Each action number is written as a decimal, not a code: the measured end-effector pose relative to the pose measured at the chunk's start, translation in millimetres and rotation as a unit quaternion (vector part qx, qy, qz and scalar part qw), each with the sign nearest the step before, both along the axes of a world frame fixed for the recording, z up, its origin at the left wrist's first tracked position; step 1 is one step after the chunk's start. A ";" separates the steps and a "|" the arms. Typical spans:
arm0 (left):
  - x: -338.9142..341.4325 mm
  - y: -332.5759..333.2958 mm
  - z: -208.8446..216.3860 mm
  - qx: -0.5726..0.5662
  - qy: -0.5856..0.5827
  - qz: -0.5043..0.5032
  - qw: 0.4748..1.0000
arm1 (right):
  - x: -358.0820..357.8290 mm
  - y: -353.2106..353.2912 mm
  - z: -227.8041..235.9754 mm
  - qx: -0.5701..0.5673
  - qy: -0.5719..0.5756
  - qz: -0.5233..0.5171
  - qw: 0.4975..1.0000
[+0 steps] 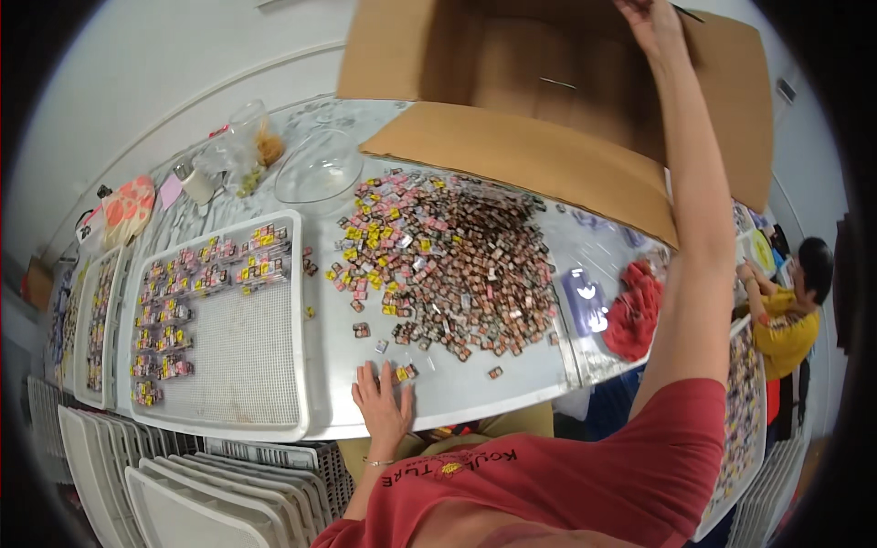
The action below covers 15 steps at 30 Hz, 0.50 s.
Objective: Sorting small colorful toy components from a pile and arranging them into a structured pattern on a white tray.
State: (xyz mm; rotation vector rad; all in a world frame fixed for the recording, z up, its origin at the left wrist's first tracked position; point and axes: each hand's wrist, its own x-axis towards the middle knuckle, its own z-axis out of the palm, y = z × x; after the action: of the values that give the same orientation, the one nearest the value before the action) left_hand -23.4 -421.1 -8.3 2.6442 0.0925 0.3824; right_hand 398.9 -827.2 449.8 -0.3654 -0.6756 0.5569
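Note:
My right hand [650, 23] is raised high and grips the upper edge of a big brown cardboard box [512, 82] that lies tipped on its side, its opening facing me. In front of the box a wide heap of small wrapped pieces [448, 265], pink, yellow and brown, is spread over the grey table [475, 393]. My left hand [382, 402] lies flat and spread on the table near its front edge, fingertips touching a few loose pieces at the heap's near side.
A white perforated tray [237, 356] with rows of pieces stands left of the heap. More trays [96, 320] lie further left. A clear bowl [318, 167] and plastic bag [242, 146] sit behind. Red cloth [635, 310] lies right. Another person in yellow [790, 310] works at right. White trays [183, 493] are stacked below.

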 end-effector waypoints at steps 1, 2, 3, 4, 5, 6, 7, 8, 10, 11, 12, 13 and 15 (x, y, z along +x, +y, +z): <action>-1.4 1.7 3.1 0.003 0.016 0.014 1.000 | 18.4 43.9 -18.1 -0.058 -0.065 -0.284 0.955; -0.6 0.6 6.4 0.006 0.021 0.021 1.000 | 29.1 85.9 -33.2 -0.115 -0.125 -0.547 0.820; 1.2 -1.2 9.3 0.007 0.030 0.019 0.999 | 47.5 106.7 -43.2 -0.116 -0.105 -0.533 0.832; 2.4 -1.8 11.4 0.009 0.041 0.019 0.999 | 71.9 119.1 -55.9 -0.116 -0.084 -0.517 0.844; 5.9 -4.2 11.2 0.002 0.044 0.015 0.999 | 114.1 109.9 -68.4 -0.087 -0.032 -0.331 0.939; 9.8 -6.5 11.8 0.000 0.047 0.009 0.999 | 151.5 100.3 -78.9 -0.052 0.022 -0.130 0.990; 7.7 -4.0 14.9 0.009 0.072 0.030 0.997 | 146.7 166.6 -107.3 -0.154 -0.001 -0.484 0.861; 8.7 -4.6 17.1 0.012 0.087 0.034 0.996 | 156.2 179.9 -125.1 -0.145 0.045 -0.493 0.857; 13.1 -7.9 18.6 0.011 0.104 0.034 0.994 | 192.8 174.6 -154.8 -0.128 0.013 -0.484 0.865; 15.3 -8.6 17.7 0.018 0.107 0.031 0.994 | 209.5 167.8 -161.2 -0.130 0.016 -0.486 0.864; 14.5 -8.5 16.2 0.025 0.113 0.032 0.993 | 218.6 168.3 -169.8 -0.139 0.012 -0.485 0.863; 15.2 -6.9 14.0 0.031 0.124 0.033 0.991 | 226.8 169.1 -178.6 -0.149 0.008 -0.484 0.862; 14.2 -5.7 13.1 0.039 0.133 0.037 0.990 | 242.7 174.7 -185.2 -0.172 0.000 -0.483 0.859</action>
State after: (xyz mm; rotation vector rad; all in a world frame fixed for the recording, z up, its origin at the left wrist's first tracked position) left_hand -9.2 -426.8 4.7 2.7613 0.2670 0.0556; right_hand 641.6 -652.5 264.6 -0.9673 -0.3108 -0.3007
